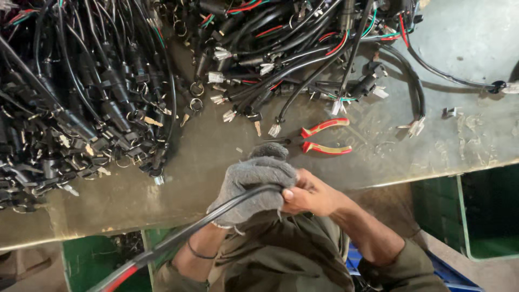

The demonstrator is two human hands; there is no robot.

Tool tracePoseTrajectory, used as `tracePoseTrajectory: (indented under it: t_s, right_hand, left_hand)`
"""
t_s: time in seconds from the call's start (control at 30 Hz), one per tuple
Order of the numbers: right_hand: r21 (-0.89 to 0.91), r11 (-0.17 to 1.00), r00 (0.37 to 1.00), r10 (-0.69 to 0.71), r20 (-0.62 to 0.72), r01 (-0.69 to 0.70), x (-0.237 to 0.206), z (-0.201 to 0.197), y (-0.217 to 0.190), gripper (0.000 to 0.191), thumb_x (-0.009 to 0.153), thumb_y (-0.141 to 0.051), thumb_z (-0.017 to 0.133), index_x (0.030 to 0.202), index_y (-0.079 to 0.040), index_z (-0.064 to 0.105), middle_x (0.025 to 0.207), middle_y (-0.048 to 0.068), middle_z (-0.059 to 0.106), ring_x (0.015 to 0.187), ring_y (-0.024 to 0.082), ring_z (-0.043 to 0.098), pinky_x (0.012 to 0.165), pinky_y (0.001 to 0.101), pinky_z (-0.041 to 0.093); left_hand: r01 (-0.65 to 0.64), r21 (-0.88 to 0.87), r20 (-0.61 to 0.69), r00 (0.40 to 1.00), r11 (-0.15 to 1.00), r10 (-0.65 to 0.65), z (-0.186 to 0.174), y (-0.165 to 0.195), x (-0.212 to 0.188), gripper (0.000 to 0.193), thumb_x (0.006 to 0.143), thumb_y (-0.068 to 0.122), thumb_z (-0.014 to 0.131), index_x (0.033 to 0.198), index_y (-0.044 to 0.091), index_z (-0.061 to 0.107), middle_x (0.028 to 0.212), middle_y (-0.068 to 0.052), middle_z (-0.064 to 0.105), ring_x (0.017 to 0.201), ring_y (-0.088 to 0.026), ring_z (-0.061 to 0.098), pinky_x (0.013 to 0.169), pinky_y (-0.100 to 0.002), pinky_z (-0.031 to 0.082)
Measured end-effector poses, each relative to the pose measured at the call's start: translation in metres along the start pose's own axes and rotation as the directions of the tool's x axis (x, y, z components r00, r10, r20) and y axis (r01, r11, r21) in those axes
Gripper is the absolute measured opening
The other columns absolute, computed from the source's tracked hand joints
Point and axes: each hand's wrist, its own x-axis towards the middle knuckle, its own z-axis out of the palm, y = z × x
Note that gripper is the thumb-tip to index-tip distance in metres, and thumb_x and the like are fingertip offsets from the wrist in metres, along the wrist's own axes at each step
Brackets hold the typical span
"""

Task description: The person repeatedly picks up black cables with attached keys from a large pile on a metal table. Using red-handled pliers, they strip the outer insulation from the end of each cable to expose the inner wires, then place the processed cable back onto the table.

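My left hand (253,184), in a grey knit glove, is closed around a black sheathed cable (178,238) that runs down to the lower left, where red and black wires show at its end. My bare right hand (308,196) pinches the same cable right beside the glove, thumb on top. Both hands sit at the near edge of a worn metal bench (205,157). Red-handled pliers (324,138) lie on the bench just beyond my hands. What the fingertips hold inside the glove is hidden.
A big heap of black cable assemblies with keys and rings (81,92) fills the left of the bench. A second tangle with white connectors (303,48) lies at the top centre. Green crates (476,216) stand below the bench at right and lower left (92,259).
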Motion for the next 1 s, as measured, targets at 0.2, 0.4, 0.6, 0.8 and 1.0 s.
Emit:
tracePoseTrajectory:
  t_s: [0.2,0.4,0.6,0.8,1.0]
  right_hand:
    - [-0.028,0.987,0.875,-0.156,-0.459,0.161,0.010,0.006,0.036,0.049,0.098,-0.041,0.062,0.129,-0.004,0.058,0.086,0.001,0.063,0.068,0.010,0.055,0.057,0.0269,0.044]
    - [-0.486,0.847,0.649,-0.495,-0.578,0.215,0.032,0.035,0.000,0.038,0.109,-0.034,0.062,0.132,-0.009,0.046,0.096,0.004,0.040,0.082,0.011,0.038,0.073,0.0293,0.036]
    - [-0.914,-0.295,0.784,-0.619,-0.038,-0.277,0.017,0.029,-0.082,0.071,0.082,-0.057,0.070,0.128,-0.004,0.056,0.124,0.022,0.056,0.114,0.040,0.050,0.098,0.0539,0.037]
    - [-0.822,-0.361,0.808,-0.559,-0.189,-0.441,0.002,-0.008,-0.077,0.058,0.081,-0.059,0.076,0.111,-0.011,0.063,0.106,0.013,0.060,0.103,0.035,0.057,0.095,0.0533,0.037]
    - [-0.475,0.857,0.794,-0.424,-0.434,0.198,-0.008,-0.005,-0.077,0.027,0.103,-0.032,0.063,0.109,-0.007,0.069,0.107,0.011,0.068,0.092,0.030,0.064,0.079,0.0396,0.051]
  left_hand:
    - [0.334,-0.300,-0.264,0.871,0.894,-0.414,0.022,-0.021,-0.006,0.014,0.094,0.004,0.071,0.105,-0.003,0.076,0.104,-0.005,0.072,0.086,-0.014,0.062,0.076,-0.031,0.052]
    - [0.268,-0.127,-0.260,0.920,0.955,-0.293,0.027,-0.013,0.000,0.041,0.102,0.014,0.056,0.142,0.003,0.051,0.125,0.000,0.063,0.102,-0.006,0.057,0.084,-0.024,0.052]
    - [0.204,-0.285,-0.489,0.810,0.936,-0.325,0.019,-0.011,-0.006,0.029,0.109,0.016,0.046,0.132,0.002,0.057,0.107,-0.003,0.062,0.082,-0.011,0.057,0.072,-0.026,0.049]
    - [0.039,0.208,-0.321,0.946,0.977,0.031,0.019,-0.001,-0.005,0.021,0.114,0.014,0.050,0.129,0.001,0.057,0.124,-0.006,0.060,0.106,-0.014,0.058,0.095,-0.028,0.051]
    - [0.308,-0.287,-0.156,0.919,0.907,-0.362,0.032,0.029,0.005,0.030,0.112,0.017,0.050,0.134,-0.002,0.057,0.107,-0.004,0.060,0.090,-0.010,0.051,0.081,-0.026,0.047]
